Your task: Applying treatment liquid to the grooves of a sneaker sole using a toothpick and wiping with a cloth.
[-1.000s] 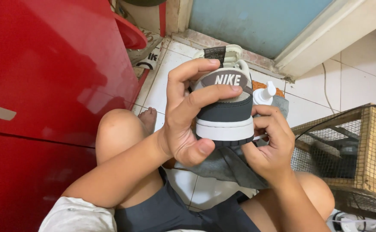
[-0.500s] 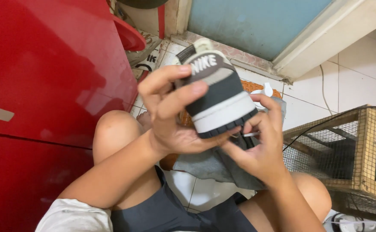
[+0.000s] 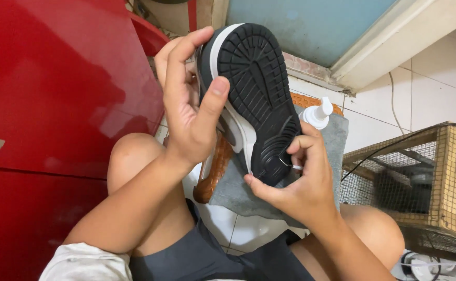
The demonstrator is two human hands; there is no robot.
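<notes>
Along the left edge stands a glossy red cabinet (image 3: 56, 104), close beside the person's knee. Right of it the left hand (image 3: 189, 112) has its grip wrapped around a sneaker (image 3: 254, 99), held up with its dark tread facing the camera. At the shoe's near end the right hand (image 3: 295, 182) pinches a thin pale tool (image 3: 290, 165) against the sole. Behind lie a grey cloth (image 3: 238, 192) and a white nozzle bottle (image 3: 317, 113) on the tiled floor (image 3: 436, 83). Far right stands a wire-mesh wooden cage (image 3: 426, 177).
</notes>
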